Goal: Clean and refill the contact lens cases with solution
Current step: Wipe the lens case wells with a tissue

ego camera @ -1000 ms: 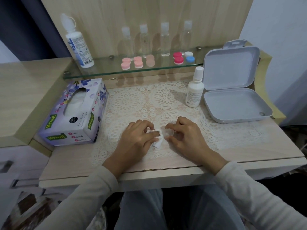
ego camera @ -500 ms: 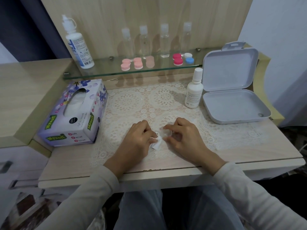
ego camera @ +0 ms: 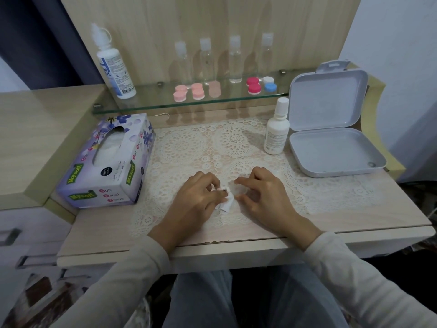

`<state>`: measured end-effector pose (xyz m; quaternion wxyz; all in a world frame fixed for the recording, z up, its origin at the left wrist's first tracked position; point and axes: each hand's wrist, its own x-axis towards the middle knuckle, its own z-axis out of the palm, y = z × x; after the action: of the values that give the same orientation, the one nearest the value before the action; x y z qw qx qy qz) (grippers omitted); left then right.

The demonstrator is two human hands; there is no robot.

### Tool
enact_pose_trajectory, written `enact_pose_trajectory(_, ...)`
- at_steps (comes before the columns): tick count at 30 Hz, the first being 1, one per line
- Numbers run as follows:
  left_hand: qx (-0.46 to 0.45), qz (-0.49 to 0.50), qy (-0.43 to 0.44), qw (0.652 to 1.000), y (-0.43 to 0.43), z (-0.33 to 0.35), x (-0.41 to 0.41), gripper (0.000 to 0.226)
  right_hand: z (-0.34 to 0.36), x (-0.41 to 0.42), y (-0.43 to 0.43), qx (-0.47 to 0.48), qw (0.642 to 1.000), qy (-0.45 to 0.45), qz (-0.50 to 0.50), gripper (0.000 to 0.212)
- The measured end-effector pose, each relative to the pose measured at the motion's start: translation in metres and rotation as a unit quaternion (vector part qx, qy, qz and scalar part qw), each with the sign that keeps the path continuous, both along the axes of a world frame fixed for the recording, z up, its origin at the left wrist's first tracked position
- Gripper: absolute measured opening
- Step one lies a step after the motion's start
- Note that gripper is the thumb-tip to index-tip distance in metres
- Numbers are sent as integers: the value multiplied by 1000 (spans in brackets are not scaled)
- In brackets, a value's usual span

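My left hand pinches a crumpled white tissue on the lace mat. My right hand holds a small clear lens case between thumb and fingers, right beside the tissue; the case is mostly hidden and hard to make out. A small white solution bottle stands capped at the mat's back right. On the glass shelf lie pink lens cases, a red one and a white-and-blue one.
A large solution bottle stands at the shelf's left, with several clear small bottles behind the cases. A tissue box sits left of the mat. An open grey plastic box lies at the right. The table edge is near my lap.
The hands stay together at the mat's middle; the fingers shift slightly as the tissue works against the case. The view has tilted a little.
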<state>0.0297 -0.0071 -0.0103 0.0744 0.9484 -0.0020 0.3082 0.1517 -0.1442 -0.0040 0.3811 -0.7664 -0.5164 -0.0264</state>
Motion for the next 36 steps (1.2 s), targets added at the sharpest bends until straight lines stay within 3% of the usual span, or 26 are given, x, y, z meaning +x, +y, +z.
enact_pose_trajectory(8,-48,9,-7,999,-1,2,-1,16,-2,2,2,-11,1000,8,3,25)
enact_pose_trajectory(14,-78,50,-78,993,-3,4,-11,19,-3,4,2,-31,999,3,9,38)
enact_pose_trajectory(18,-199,24,-109,974,-10,12,-12,15,9,7,-2,-2,999,30,14,41)
enact_pose_trajectory(20,-342,10,-106,934,-16,17,-12,16,19,7,-4,50,995,78,39,36)
enact_pose_trajectory(22,-447,-6,-97,889,-22,20,-11,20,28,5,-6,53,975,194,92,30)
enact_pose_trajectory(24,-493,-17,-88,865,-26,25,-10,18,34,1,-9,46,934,321,148,23)
enact_pose_trajectory(27,-523,-18,-95,847,-29,28,-9,21,34,-4,-14,93,889,418,162,21)
enact_pose_trajectory(33,-485,2,-78,871,-27,20,-10,20,32,-5,-18,113,874,456,129,15)
enact_pose_trajectory(36,-401,41,-43,914,-17,17,-11,21,33,-2,-22,100,885,442,107,4)
